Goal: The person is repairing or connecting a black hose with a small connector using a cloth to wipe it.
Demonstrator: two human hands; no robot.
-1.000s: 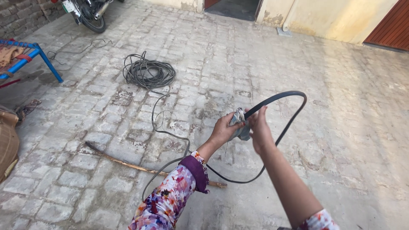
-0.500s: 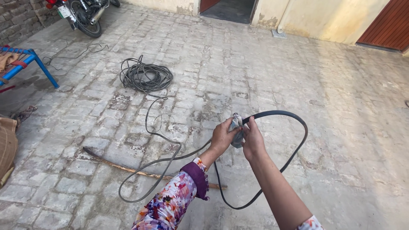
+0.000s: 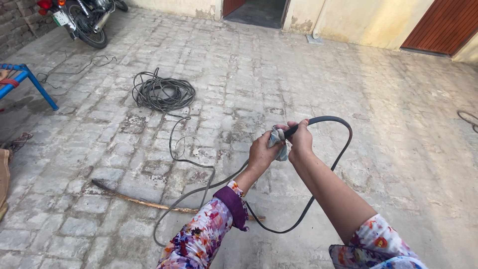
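Gripping a crumpled grey cloth [image 3: 278, 141], the left hand [image 3: 261, 153] and the right hand [image 3: 300, 142] meet in front of the person, both raised over the brick floor [image 3: 398, 129]. The left hand's fingers [image 3: 269, 137] are curled tight about the cloth, which bunches between the two hands and wraps the black cable [image 3: 328, 119] at the point where it passes through. The right hand's fingers [image 3: 298, 127] are clenched on the cable just beside the cloth, thumb on top. From that grip the cable arches up and to the right, bends down in a wide loop, and runs under the right forearm to the floor near the person. Another stretch of the same cable leaves the left hand downward and trails leftward across the bricks.

Well apart, up and to the left, lies a coil of cable [image 3: 163, 93], from which a strand snakes toward the hands. A long brown stick [image 3: 149, 203] lies on the floor below the left forearm, with the cable crossing over it. Both arms wear floral sleeves; the left has a purple cuff [image 3: 234, 204]. Farther off stand a motorcycle [image 3: 82, 17] at the upper left, a blue metal frame [image 3: 30, 82] at the left edge, and a red-brown door [image 3: 443, 25] at the upper right. Nothing lies between the hands and the cable loop.
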